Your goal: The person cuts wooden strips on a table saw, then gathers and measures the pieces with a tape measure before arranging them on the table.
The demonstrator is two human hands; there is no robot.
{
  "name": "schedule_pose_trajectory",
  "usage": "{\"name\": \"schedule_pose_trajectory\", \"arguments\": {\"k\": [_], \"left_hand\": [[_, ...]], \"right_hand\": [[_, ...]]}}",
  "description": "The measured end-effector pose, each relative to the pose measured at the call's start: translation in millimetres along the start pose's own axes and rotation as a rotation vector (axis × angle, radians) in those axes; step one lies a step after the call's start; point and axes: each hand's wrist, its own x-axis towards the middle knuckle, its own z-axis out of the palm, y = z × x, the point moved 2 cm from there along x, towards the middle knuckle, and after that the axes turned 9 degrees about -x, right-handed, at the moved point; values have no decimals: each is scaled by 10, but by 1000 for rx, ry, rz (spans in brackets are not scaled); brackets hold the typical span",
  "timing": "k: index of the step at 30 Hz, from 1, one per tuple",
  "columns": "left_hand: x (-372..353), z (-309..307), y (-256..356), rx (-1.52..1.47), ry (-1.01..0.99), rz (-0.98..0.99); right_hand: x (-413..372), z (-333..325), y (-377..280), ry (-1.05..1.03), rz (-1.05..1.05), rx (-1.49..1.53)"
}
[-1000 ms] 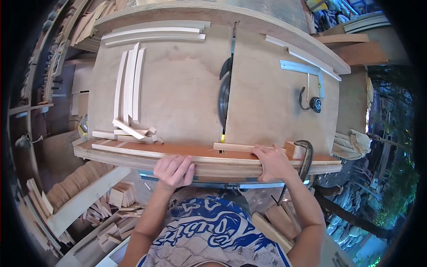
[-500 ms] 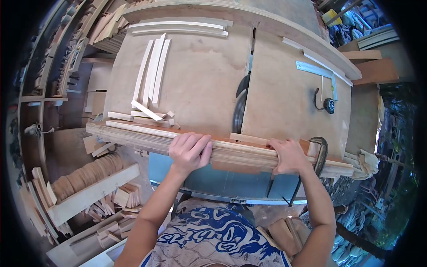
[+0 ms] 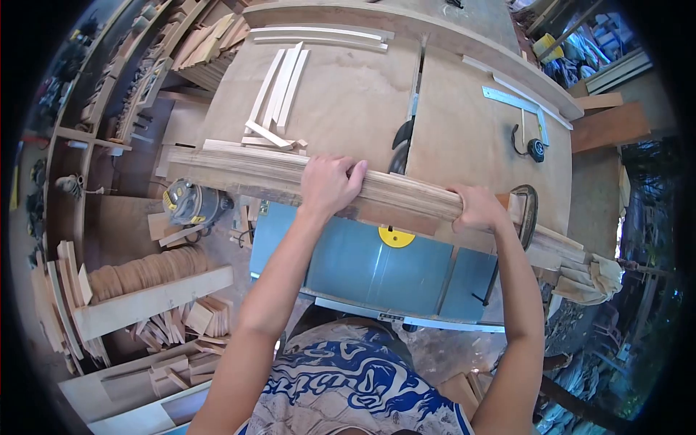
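A long layered wooden board (image 3: 406, 197) runs along the near edge of the saw table (image 3: 333, 94). My left hand (image 3: 331, 185) is wrapped over it left of its middle, the fingers curled over the top. Further right, my right hand (image 3: 478, 208) grips the same board, just left of a black clamp (image 3: 528, 217). Beyond the board, between my hands, a dark saw blade (image 3: 399, 156) stands up through a slot. Pale wooden strips (image 3: 279, 90) lie on the table beyond my left hand.
A metal square (image 3: 507, 99) and a tape measure (image 3: 536, 150) lie at the table's right. A long wooden rail (image 3: 464, 38) crosses the far side. Below the near edge is a blue cabinet (image 3: 377, 272) with a yellow disc (image 3: 396, 237). Wood-filled shelves and a machine (image 3: 194, 203) stand left.
The view has shifted and tilted, showing more of the blue front and the yellow disc. The long board looks rolled or tilted towards me, and both hands still hold it.
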Motion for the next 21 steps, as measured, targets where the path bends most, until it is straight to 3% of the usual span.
{"name": "schedule_pose_trajectory", "arguments": {"k": [4, 7, 9, 10, 12, 13, 14, 15, 17, 21], "left_hand": [[-71, -151, 54, -22, -73, -94], [-410, -452, 191, -42, -91, -86], [-583, -627, 293, 41, -508, -336], [-585, -619, 278, 41, -507, -339], [-641, -521, 220, 107, -745, -324], [-650, -446, 197, 107, -749, -332], [-547, -323, 200, -104, -742, -257], [-518, -190, 196, -313, -724, -175], [-541, 171, 20, -358, -823, -128], [-499, 313, -66, -350, -1048, -102]], "right_hand": [[-113, 34, -36, 67, -46, -43], [-544, 107, -444, -40, -42, 5], [-884, 341, -518, -38, -71, 25], [-996, 544, -387, 41, -57, 87], [-1062, 669, -294, 109, -45, 152], [-1074, 714, -264, 7, 89, 194], [-1040, 672, -234, -93, 223, 231], [-1035, 633, -255, -92, 219, 228], [-1023, 516, -314, -115, 234, 258], [-1056, 371, -349, -38, 129, 273]]}}
